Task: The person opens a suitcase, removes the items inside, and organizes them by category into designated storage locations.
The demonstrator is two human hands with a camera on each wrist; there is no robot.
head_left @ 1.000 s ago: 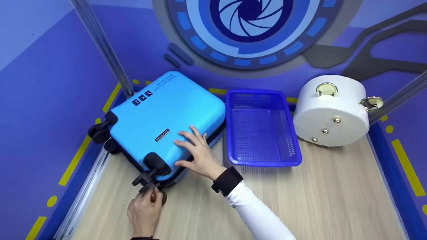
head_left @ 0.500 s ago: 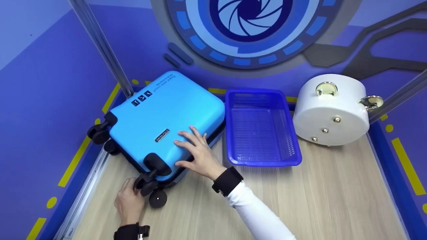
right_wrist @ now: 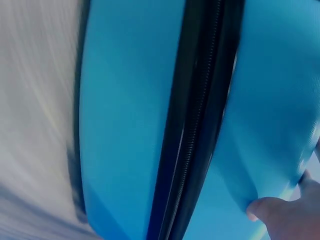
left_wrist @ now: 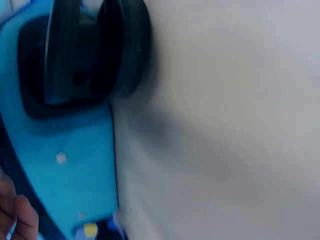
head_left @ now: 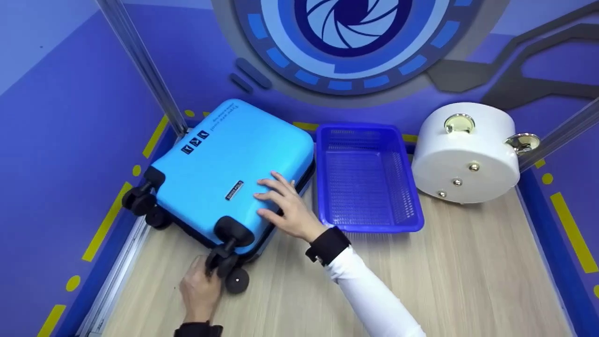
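Note:
A light blue hard-shell suitcase lies flat, its black wheels pointing to the lower left. My left hand is at the wheeled end, partly behind the near wheels. In the left wrist view its bent fingers come together at the dark zipper seam, pinching the zipper pull, which the fingers hide. My right hand rests on the suitcase's top shell near the front edge, fingers spread. A black zipper runs along the suitcase's side in the right wrist view, with the right thumb against the shell above it.
A blue plastic basket stands just right of the suitcase. Farther right is a white drum-shaped object with gold metal fittings. Blue printed walls enclose the wood-grain surface at the back and sides.
My left hand went from the near corner leftward behind the wheels, then slightly right. The suitcase's wheeled end has swung a little to the right, and my right hand has shifted right with it.

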